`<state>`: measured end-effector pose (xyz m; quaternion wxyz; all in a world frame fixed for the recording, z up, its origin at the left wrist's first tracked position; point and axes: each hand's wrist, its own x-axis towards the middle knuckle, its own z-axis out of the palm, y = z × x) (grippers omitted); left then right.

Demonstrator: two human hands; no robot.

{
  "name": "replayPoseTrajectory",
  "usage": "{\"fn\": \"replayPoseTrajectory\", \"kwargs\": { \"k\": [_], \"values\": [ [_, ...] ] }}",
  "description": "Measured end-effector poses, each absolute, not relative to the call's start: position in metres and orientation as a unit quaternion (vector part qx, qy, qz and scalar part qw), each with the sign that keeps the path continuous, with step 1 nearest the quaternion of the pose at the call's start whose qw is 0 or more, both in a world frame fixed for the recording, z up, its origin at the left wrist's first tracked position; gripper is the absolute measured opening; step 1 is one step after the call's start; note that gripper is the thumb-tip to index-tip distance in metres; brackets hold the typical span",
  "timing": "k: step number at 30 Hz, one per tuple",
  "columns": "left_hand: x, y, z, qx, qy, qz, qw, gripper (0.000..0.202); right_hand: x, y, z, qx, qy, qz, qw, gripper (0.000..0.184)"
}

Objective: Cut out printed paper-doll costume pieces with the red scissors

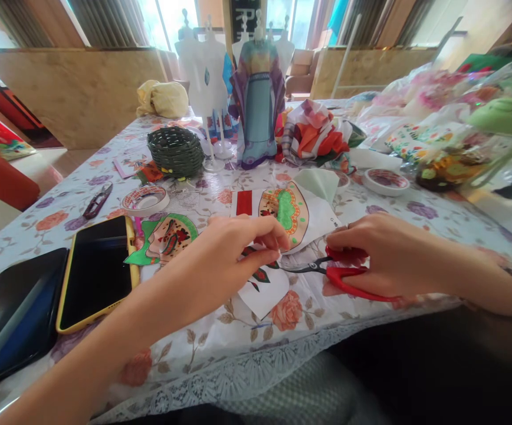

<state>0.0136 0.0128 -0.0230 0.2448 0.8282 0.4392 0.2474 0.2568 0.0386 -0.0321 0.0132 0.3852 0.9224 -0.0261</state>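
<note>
- Scissors (355,283), red-handled, in the right hand (377,254); fingers curled through and around the loops, a firm working grasp. Dark blades point left, toward the other hand.
- Left hand (258,239) bent over a white paper piece (265,298) with red-and-green leaf shapes; it looks pinched between thumb and fingers, though the fingers hide part of the hold. Paper lies low over the tablecloth (212,348), near its lace-edged front.
- Blade tips come right up to the paper by the left thumb; cannot tell whether they bite into it.
- Just beyond both hands: a printed sheet (315,221), a red block and a peach-and-green rounded design on white.
- Left of the left hand: a green patterned cutout (171,236), partly behind the forearm; next, a yellow-cased phone (99,274) and a dark device (21,307) side by side.
- Farther back on the left: thread snips (98,200), a tape roll (150,209), a dark woven basket (176,152).
- Center back: white mannequins (214,74), one form in a blue-and-purple robe (258,118); beside it, a red-and-white cloth bundle (318,136).
</note>
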Motion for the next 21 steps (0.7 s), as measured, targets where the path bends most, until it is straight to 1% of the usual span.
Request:
{"fn": "replayPoseTrajectory", "kwargs": {
  "k": [6, 14, 21],
  "values": [
    [0.0145, 0.0122, -0.0228, 0.831, 0.431, 0.254, 0.245, 0.018, 0.2566, 0.0375, -0.0322, 0.381, 0.925, -0.017, 0.004, 0.035],
    [0.0150, 0.0134, -0.0231, 0.830, 0.430, 0.257, 0.247, 0.019, 0.2592, 0.0372, -0.0298, 0.395, 0.919, -0.017, 0.014, 0.041],
    [0.0161, 0.0128, -0.0210, 0.834, 0.429, 0.253, 0.238, 0.022, 0.2599, 0.0359, -0.0301, 0.393, 0.919, 0.004, 0.022, 0.039]
  ]
}}
